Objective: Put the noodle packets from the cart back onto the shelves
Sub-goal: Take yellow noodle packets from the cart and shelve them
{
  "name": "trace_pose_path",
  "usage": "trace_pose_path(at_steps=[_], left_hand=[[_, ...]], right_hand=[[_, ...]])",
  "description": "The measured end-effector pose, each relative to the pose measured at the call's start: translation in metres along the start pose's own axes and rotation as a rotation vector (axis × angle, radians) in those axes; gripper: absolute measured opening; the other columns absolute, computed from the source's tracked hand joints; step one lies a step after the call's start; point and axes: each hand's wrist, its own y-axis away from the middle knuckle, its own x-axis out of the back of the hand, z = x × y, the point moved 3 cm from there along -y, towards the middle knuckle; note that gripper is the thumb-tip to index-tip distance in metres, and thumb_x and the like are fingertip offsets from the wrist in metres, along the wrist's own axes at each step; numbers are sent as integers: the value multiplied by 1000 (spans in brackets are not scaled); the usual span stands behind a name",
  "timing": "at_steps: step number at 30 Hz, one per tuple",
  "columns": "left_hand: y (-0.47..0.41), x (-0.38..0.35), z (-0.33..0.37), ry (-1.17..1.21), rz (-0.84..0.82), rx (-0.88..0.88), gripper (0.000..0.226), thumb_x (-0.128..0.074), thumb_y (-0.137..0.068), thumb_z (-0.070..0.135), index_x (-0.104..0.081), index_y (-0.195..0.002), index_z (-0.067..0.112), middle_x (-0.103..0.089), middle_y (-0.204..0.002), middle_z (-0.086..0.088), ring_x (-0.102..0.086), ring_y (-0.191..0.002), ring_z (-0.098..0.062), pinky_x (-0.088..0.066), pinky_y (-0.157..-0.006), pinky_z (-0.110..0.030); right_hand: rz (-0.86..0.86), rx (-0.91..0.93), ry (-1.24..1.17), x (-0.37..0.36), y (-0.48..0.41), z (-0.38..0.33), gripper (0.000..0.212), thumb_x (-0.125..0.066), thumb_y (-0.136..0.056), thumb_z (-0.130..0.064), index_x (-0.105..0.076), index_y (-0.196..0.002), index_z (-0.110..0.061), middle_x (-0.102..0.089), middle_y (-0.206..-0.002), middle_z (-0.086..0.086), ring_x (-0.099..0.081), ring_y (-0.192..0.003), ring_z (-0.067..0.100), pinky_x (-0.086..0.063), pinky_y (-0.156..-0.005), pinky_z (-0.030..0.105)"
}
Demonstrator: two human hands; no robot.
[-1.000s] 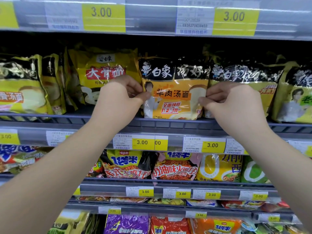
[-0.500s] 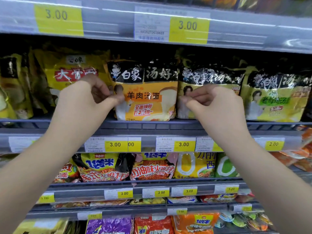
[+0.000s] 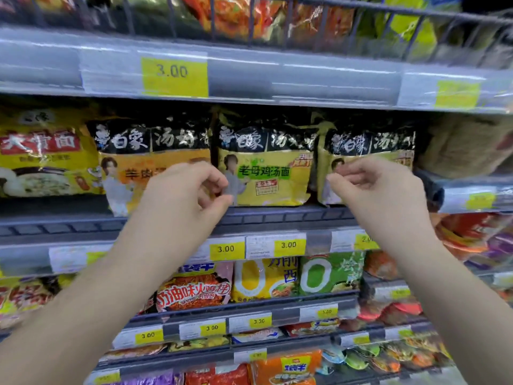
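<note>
The orange-and-black plastic noodle packet point(image 3: 144, 168) stands upright on the grey shelf point(image 3: 277, 218), between a yellow packet with a red banner point(image 3: 44, 157) on its left and a yellow-and-black packet with a green label point(image 3: 266, 173) on its right. Half a second ago both hands pinched its side edges; now they have let go and shifted right. The left hand point(image 3: 186, 195) hangs in front of its right edge, fingers loosely curled and holding nothing. The right hand point(image 3: 374, 190), equally slack and empty, is in front of a third yellow-and-black packet point(image 3: 372, 145) further right. The view has swung right too, so the orange packet now sits left of centre. Yellow price tags point(image 3: 288, 244) line the shelf rail below.
</note>
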Motion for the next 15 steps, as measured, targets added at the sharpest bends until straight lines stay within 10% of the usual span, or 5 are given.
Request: trace_pose_path(at_steps=[3,8,15], left_hand=[[-10,-12,3,-116,79,49,18,-73,-90,35,-72,-104,25,-56,-59,19,-47,-75,-10,-30,-74,-30],[-19,-26,9,-210,123,169,21,-71,-92,32,-73,-112,26,-57,-64,22,-47,-63,11,-27,-56,-13],[-21,-42,10,-204,64,280,17,-67,-95,31,-68,-110,37,-64,-85,30,-65,-81,1,-42,-69,-15]], right_hand=[[-100,47,83,-17,-14,6,15,-77,-87,-42,-77,-93,-28,-68,-74,-20,-61,-73,-6,-38,-64,0],[-170,151,234,-34,-16,3,27,-67,-94,-49,-74,-106,-26,-76,-88,-8,-70,-88,22,-59,-75,35],[-191,182,324,-41,-22,3,14,-62,-95,-29,-70,-104,-20,-76,-89,1,-68,-87,32,-53,-67,32]])
